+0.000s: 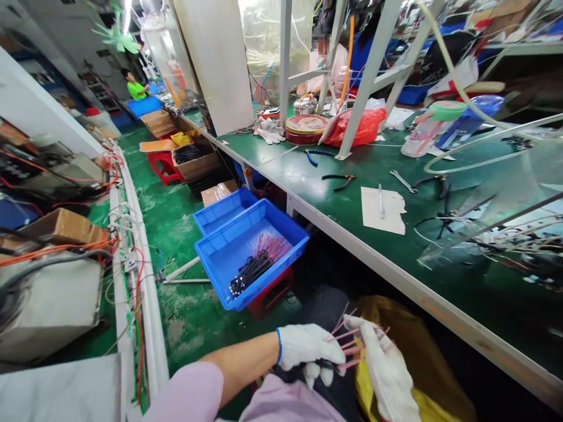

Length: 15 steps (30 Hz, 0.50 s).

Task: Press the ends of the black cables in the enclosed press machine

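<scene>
My left hand (310,347), in a white knit glove with a blue cuff edge, is closed around a small bunch of pinkish-red wires (349,351) above my lap. The wires fan out to the right toward my right hand (389,372), also in a white glove. Its fingers are bent around the wires' other end, and a few tips stick out past them. Beyond my left hand stands a blue bin (215,258) containing black-sleeved cables (253,269) with white ends and pinkish-red wires.
Along the right runs a green workbench (281,164) carrying pliers (338,180), wrenches (382,202), a round tin (307,128) and a red plastic bag (363,126). A second blue bin (224,211) adjoins the first. Yellow cloth or sacking (409,346) lies beside my lap. Other people sit farther back.
</scene>
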Tool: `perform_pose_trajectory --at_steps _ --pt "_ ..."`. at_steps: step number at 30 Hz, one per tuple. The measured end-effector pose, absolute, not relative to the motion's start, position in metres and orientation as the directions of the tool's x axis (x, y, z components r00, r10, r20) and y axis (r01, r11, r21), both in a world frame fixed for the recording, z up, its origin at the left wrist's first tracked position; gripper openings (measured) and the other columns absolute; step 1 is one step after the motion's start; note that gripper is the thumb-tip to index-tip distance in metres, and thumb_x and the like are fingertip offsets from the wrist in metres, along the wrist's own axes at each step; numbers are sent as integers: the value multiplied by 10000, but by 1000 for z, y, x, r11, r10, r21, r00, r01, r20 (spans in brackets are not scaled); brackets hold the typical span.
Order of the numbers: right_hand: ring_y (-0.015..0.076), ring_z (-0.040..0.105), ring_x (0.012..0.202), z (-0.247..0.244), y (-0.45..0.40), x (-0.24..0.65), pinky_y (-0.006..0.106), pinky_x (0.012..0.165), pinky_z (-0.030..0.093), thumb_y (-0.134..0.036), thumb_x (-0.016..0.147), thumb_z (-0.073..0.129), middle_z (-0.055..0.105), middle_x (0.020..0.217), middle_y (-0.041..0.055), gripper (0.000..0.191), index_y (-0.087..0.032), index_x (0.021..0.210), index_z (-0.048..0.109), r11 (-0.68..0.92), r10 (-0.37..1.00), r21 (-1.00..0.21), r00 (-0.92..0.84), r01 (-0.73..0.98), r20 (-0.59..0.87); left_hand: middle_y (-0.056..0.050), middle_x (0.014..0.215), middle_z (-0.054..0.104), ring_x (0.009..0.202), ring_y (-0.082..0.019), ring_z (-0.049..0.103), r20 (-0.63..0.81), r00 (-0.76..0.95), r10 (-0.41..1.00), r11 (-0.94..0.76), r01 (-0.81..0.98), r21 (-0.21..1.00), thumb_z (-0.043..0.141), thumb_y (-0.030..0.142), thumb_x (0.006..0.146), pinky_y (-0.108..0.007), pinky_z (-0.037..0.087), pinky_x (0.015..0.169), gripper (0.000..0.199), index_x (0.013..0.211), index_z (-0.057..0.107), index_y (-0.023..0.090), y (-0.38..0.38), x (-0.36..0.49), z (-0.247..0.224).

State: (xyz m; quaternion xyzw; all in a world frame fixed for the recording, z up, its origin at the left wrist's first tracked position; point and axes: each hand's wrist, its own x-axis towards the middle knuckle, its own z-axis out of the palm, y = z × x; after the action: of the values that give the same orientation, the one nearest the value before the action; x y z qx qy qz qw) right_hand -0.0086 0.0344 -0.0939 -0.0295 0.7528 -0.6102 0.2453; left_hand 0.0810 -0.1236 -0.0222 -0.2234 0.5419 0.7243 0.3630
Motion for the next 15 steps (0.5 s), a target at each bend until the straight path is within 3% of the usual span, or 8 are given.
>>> perform_pose_trajectory --at_steps 3,8,12,15 --pt "282 646 1011 -88 24 -6 429 997 456 -559 736 623 725 983 92 395 -193 852 719 146 -279 -927 -884 346 -374 27 469 547 271 -94 400 -720 -625 302 -167 -778 605 537 276 760 -200 315 289 138 685 610 186 -130 80 -13" --pt "241 694 898 -73 19 -36 481 1016 447 -498 752 640 732 927 72 321 -190 836 671 -229 -174 -835 -865 501 -471 32 489 559 283 -71 377 -707 -664 243 -82 -741 667 563 310 784 -163 262 291 133 774 608 185 -171 84 5" --pt "237 710 832 -61 46 -63 494 1010 454 -452 739 654 735 871 73 264 -194 794 663 -328 -107 -826 -887 459 -450 5 608 631 337 -74 426 -648 -760 41 -100 -649 754 605 463 802 -172 326 329 314 939 591 181 -241 94 19" --pt "252 715 805 -66 60 -53 498 966 487 -434 720 670 739 861 94 261 -187 802 671 -305 -142 -794 -849 526 -508 18 662 612 366 -42 337 -634 -762 -131 -163 -614 772 621 483 808 -170 335 369 368 1015 582 182 -292 97 10"
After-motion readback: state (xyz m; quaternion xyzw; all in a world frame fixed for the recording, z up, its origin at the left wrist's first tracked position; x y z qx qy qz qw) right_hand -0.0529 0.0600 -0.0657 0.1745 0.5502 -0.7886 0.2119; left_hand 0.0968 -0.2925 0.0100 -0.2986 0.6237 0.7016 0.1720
